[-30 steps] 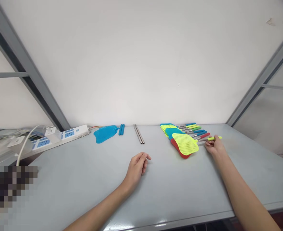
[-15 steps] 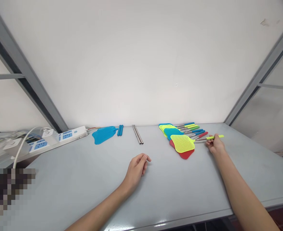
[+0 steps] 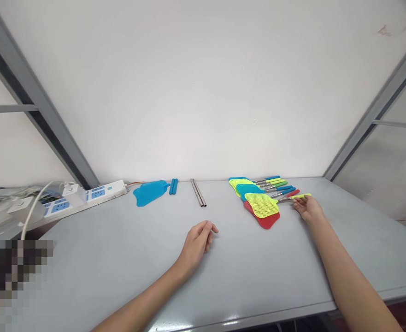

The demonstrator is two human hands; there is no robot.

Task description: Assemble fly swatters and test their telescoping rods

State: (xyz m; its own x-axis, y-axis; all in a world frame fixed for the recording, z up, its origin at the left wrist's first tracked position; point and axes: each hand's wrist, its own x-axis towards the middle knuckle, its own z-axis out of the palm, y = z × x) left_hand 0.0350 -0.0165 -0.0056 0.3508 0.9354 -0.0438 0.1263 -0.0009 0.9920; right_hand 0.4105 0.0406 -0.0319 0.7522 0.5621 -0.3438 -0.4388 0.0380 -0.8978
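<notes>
My right hand [image 3: 307, 208] is at the yellow-green handle [image 3: 300, 196] of a fly swatter, its fingers stretched out and palm by the handle's end. That swatter's yellow-green perforated head [image 3: 262, 205] lies over a red swatter head [image 3: 267, 222]. Behind it are more fly swatters with blue, yellow and green parts, including a blue head [image 3: 247, 190], their handles pointing right. My left hand [image 3: 196, 240] rests on the table with fingers curled together and nothing visible in them. Beyond it lie metal rods [image 3: 198, 192] side by side.
Blue swatter heads [image 3: 150, 192] and two blue handle grips [image 3: 173, 186] lie at the back left of the grey table [image 3: 120, 258]. A white power strip [image 3: 99, 193] with plugs and cables runs along the left. A white wall [image 3: 196, 92] stands behind.
The yellow-green handle has slid left toward its swatter head, so less metal shaft shows. My right hand's fingers have loosened from it. My left hand has stayed in place.
</notes>
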